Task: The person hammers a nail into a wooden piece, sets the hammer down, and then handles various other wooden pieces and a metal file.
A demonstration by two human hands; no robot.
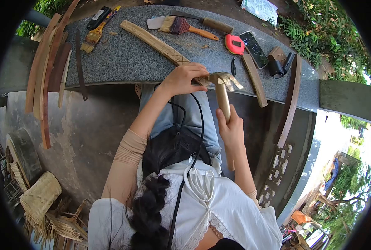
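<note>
My left hand grips the near end of a long wooden strip with carved or drawn cross marks along its face. The strip lies slantwise over the granite table and its near end reaches the front edge. My right hand is closed round the handle of a claw hammer with a gold-coloured finish. The hammer's head is right at the strip's near end, just beside my left fingers, with its claw pointing right.
On the granite table lie paintbrushes, a red tape measure, a phone, a wood-handled blade and a short wooden piece. Several wooden strips overhang the left edge; another overhangs the right. A black cable crosses my lap.
</note>
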